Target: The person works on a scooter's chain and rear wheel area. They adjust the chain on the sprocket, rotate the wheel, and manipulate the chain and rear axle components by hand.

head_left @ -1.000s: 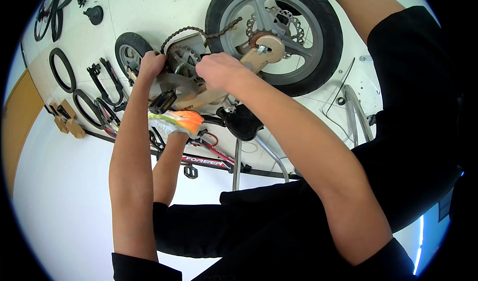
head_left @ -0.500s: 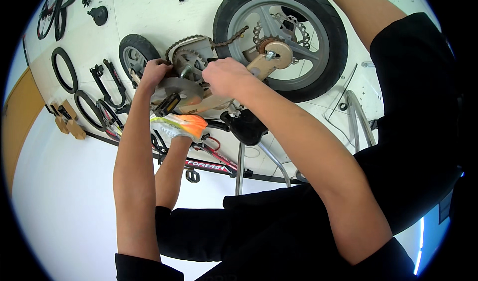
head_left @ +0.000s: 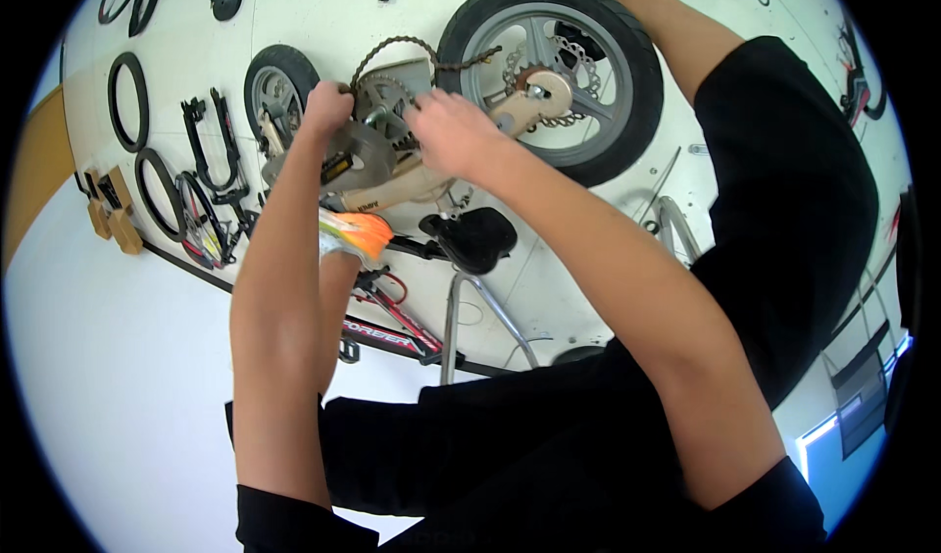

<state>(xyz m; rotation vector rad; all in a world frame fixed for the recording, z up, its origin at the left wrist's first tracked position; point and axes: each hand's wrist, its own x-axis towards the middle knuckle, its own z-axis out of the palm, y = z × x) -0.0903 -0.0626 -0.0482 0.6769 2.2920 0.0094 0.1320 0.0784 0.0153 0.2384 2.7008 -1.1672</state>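
Observation:
A small bicycle with a beige frame [head_left: 382, 192] lies on its side. Its rusty chain [head_left: 402, 42] arches above the metal chainring [head_left: 382, 90] and trails toward the large grey rear wheel [head_left: 627, 82]. My left hand [head_left: 328, 107] is closed at the chainring's left side, by the chain's lower end; what its fingers hold is hidden. My right hand [head_left: 446, 126] has curled fingers at the chainring's right side, over the crank area; its grip is also hidden. Below my hands are a metal guard disc [head_left: 365, 151] and the black saddle [head_left: 470, 239].
The smaller wheel [head_left: 279, 92] is at the left. Loose tyres [head_left: 127, 102], a black fork [head_left: 214, 146], boxes [head_left: 123, 229] and red bike frames [head_left: 392, 323] lie beyond it. Chrome tubes [head_left: 451, 327] lie below the saddle. My feet in white-orange shoes [head_left: 358, 229] flank the bicycle.
The view has shifted, showing more floor at the right. Both hands sit higher in the picture, still at the chainring, and the chain's arch stands taller above them.

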